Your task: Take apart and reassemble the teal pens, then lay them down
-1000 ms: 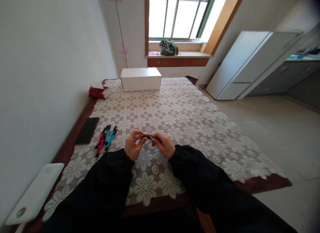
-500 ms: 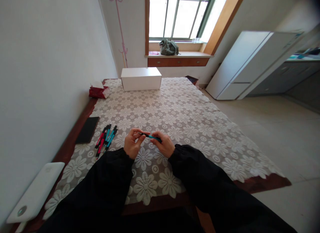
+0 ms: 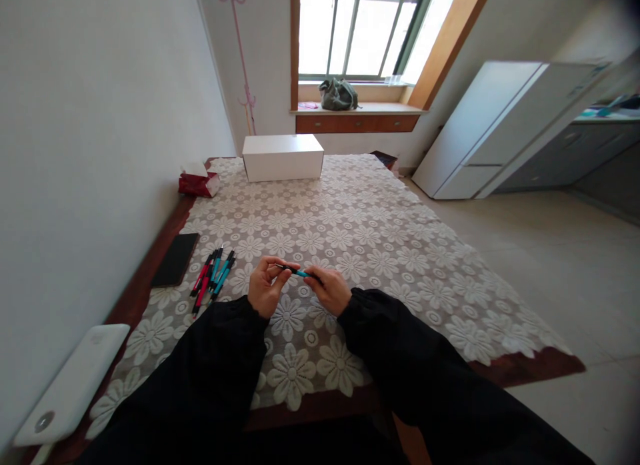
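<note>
Because the teal-and-black pen [image 3: 301,273] is pinched toward one end by the left hand [image 3: 264,290] and toward the other by the right hand [image 3: 330,292], it is held slantwise over the near part of the flower-patterned lace tablecloth [image 3: 310,242], apparently so that it is steadied from both sides while the hands are kept close but apart. Within easy reach to the left, a loose pile of red and teal pens [image 3: 215,272] is laid beside a flat black rectangular object [image 3: 175,260], while the white box [image 3: 283,165] is set at the far end, seemingly out of the hands' way.
</note>
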Available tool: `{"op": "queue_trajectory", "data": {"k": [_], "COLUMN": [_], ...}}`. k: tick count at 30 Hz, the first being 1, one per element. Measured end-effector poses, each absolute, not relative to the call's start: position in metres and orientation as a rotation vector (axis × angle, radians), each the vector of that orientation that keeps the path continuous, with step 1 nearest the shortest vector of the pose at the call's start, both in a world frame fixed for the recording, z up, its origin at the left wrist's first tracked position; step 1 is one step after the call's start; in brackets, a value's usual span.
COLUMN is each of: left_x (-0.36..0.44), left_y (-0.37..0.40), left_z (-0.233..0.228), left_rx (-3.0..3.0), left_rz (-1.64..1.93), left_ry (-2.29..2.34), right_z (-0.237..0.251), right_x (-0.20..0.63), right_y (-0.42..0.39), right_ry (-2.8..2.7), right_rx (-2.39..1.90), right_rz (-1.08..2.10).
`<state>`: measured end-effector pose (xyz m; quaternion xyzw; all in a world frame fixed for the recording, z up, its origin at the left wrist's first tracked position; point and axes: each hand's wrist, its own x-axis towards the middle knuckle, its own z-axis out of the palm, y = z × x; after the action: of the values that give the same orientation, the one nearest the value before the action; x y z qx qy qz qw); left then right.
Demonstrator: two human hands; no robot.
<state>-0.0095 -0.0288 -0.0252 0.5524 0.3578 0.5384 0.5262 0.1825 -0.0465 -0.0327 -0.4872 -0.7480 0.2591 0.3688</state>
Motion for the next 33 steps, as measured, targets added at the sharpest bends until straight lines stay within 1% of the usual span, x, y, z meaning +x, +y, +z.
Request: {"op": "queue_trajectory", "data": {"k": [3,5,7,13,17,22,29,33], "left_x": [-0.009,-0.010,-0.009,-0.010,-0.012,-0.012,-0.014,-0.014], "left_y": [-0.031,-0.032,-0.031,-0.022,-0.014,-0.013,-0.017,-0.014], "left_z": [-0.025,-0.024,-0.022,-0.023,-0.029,-0.030,-0.026,-0.027], "left_rx": [1.317,1.315,1.310,1.254,1.216,1.201,1.207,1.163], "left_rz": [1.274,1.274,1.282,1.340,1.377,1.369,1.392,1.338], "left_ry": [0.843,0.843,0.841,0.909,1.049,1.064,1.052,0.995], "right_z": [-0.030,-0.030,-0.032,-0.033,-0.029,-0.028,-0.032,-0.027], "right_x": [0.182,0.182,0.181,0.184,0.185,0.187,0.188,0.187], "right_y": [-0.047,-0.047,-0.047,-0.047,-0.047,-0.045,-0.046,-0.050], "right_ry": [-1.939,-1.919,-1.911,-1.870,-1.874,-1.925,-1.909,-1.920], "right_rx": [-1.200,-1.178,-1.186,-1.232,-1.225,-1.254,-1.255,-1.119], "right_rz": [0.795,0.816,0.756,0.433,0.360,0.305,0.439,0.571]}}
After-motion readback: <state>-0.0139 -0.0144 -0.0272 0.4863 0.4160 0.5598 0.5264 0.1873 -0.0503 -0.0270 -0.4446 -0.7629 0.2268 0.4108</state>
